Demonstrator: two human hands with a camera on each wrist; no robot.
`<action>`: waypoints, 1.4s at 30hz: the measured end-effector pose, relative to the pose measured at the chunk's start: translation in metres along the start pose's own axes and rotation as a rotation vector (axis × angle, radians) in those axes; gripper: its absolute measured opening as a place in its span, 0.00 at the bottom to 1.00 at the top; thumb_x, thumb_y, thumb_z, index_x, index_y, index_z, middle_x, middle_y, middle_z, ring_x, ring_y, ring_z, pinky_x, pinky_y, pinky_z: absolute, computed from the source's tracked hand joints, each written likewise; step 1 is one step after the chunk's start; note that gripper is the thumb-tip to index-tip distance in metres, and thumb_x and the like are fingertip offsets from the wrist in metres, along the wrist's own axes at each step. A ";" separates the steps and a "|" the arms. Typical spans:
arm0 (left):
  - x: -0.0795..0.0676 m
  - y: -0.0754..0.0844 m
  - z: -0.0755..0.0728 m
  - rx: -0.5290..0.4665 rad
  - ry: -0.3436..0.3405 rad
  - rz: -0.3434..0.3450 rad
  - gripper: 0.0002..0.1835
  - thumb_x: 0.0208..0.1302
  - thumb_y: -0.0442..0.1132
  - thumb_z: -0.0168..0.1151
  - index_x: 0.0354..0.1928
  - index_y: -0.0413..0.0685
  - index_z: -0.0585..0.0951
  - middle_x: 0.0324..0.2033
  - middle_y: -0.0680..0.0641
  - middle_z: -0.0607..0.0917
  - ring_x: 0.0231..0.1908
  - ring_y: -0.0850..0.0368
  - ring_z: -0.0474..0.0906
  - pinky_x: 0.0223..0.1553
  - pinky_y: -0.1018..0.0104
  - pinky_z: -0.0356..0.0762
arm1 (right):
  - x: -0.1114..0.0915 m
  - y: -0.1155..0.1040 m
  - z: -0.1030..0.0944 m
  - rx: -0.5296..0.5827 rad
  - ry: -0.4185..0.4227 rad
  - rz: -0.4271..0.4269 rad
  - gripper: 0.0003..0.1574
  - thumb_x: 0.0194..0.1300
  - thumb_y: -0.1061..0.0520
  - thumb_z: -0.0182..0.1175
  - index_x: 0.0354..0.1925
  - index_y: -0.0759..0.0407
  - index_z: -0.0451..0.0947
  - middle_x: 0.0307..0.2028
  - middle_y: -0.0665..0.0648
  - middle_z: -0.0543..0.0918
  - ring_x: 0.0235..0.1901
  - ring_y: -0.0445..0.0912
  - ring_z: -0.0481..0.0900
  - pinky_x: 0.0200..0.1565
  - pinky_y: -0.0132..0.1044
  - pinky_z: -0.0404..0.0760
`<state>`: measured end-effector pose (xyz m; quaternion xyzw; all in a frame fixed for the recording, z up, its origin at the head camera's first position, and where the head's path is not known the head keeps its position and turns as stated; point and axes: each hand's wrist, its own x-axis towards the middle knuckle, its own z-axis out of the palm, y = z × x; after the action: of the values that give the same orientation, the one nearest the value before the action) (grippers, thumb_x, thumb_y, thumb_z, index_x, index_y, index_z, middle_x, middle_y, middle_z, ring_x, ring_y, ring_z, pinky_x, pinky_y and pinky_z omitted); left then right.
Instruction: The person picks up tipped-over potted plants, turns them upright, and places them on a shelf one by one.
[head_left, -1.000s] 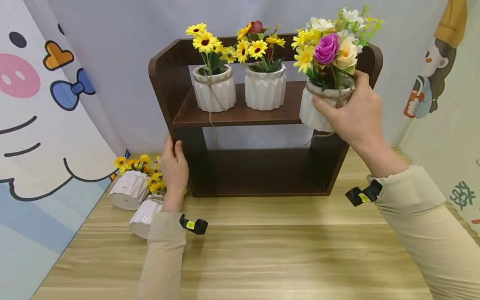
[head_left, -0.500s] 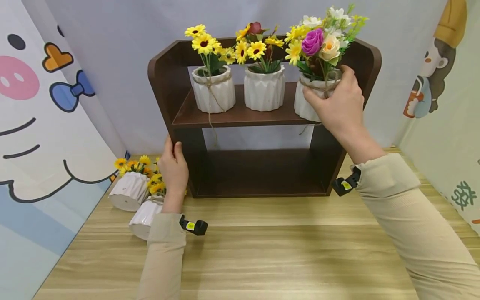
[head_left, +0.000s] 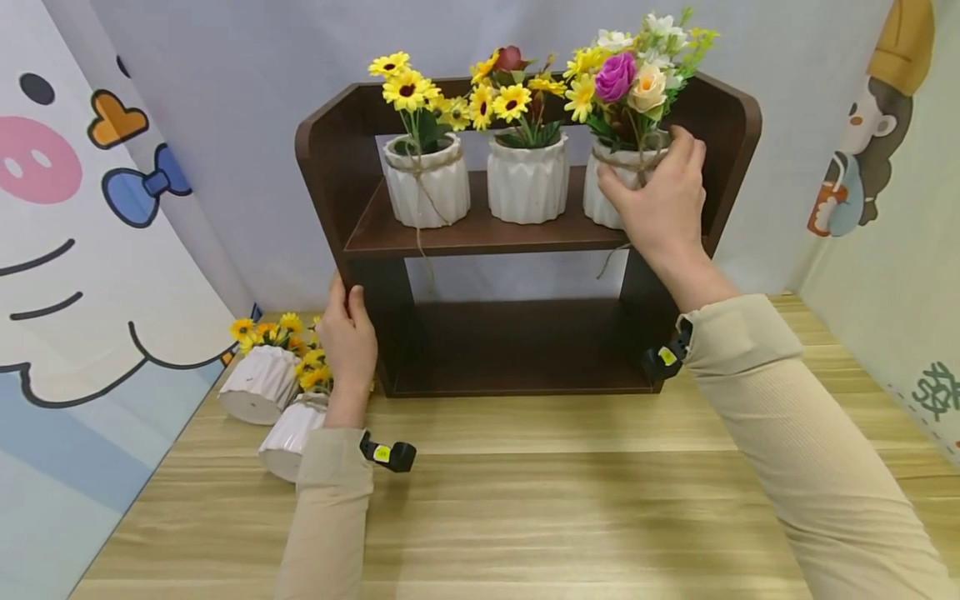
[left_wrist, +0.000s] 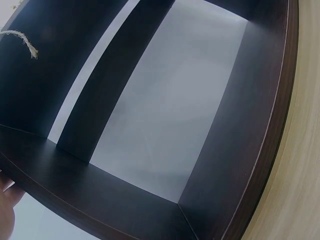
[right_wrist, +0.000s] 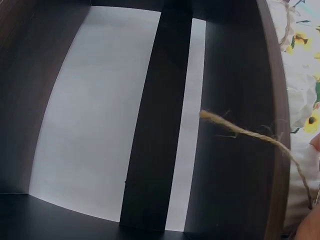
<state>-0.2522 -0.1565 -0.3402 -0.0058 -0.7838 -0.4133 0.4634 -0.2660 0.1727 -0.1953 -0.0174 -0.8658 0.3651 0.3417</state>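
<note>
My right hand (head_left: 670, 200) grips a white ribbed flowerpot (head_left: 600, 202), thumb at its front and fingers round its right side. Purple, cream, yellow and white artificial flowers fill this pot, which stands at the right of the upper shelf of a dark brown wooden rack (head_left: 517, 388). Twine (right_wrist: 250, 134) from it dangles over the shelf edge in the right wrist view. My left hand (head_left: 349, 346) rests with extended fingers against the rack's left side panel; part of it shows at the edge of the left wrist view.
Two more potted flowers, a left pot (head_left: 427, 196) tied with twine and a middle pot (head_left: 527, 183), stand on the upper shelf. On the wooden table (head_left: 525, 508), two white pots, a rear one (head_left: 258, 385) and a front one (head_left: 288, 437), lie tipped beside my left forearm.
My right hand has moved the flowerpot left and back, from in front of the upper shelf's right end onto the shelf. My left hand stays at the rack's side.
</note>
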 end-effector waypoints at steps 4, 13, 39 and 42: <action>-0.001 -0.001 -0.001 0.008 0.002 -0.004 0.21 0.68 0.43 0.47 0.59 0.43 0.71 0.49 0.37 0.80 0.44 0.39 0.78 0.46 0.48 0.73 | 0.004 0.000 0.005 -0.012 -0.027 0.019 0.54 0.52 0.32 0.56 0.66 0.59 0.49 0.59 0.60 0.59 0.57 0.54 0.66 0.60 0.45 0.64; 0.000 0.001 -0.001 0.002 -0.010 -0.012 0.22 0.68 0.45 0.46 0.60 0.43 0.71 0.49 0.37 0.79 0.45 0.39 0.78 0.47 0.48 0.73 | 0.006 0.002 0.006 -0.020 -0.061 0.041 0.58 0.52 0.29 0.55 0.68 0.56 0.44 0.62 0.58 0.56 0.60 0.53 0.63 0.61 0.45 0.62; 0.001 0.002 -0.003 0.011 -0.026 -0.030 0.19 0.68 0.42 0.48 0.58 0.44 0.72 0.45 0.36 0.81 0.41 0.38 0.78 0.43 0.46 0.73 | -0.048 0.042 -0.030 0.142 0.264 -0.132 0.13 0.56 0.63 0.55 0.41 0.69 0.72 0.31 0.41 0.65 0.24 0.34 0.65 0.32 0.22 0.65; 0.003 0.005 -0.005 0.006 -0.045 -0.027 0.20 0.68 0.45 0.48 0.57 0.43 0.73 0.41 0.35 0.82 0.38 0.38 0.78 0.41 0.46 0.73 | -0.053 0.056 -0.029 0.188 0.262 -0.090 0.17 0.53 0.66 0.53 0.44 0.66 0.68 0.32 0.37 0.61 0.25 0.34 0.63 0.32 0.24 0.64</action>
<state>-0.2481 -0.1581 -0.3337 -0.0033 -0.7955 -0.4166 0.4400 -0.2203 0.2171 -0.2472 0.0062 -0.7759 0.4233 0.4677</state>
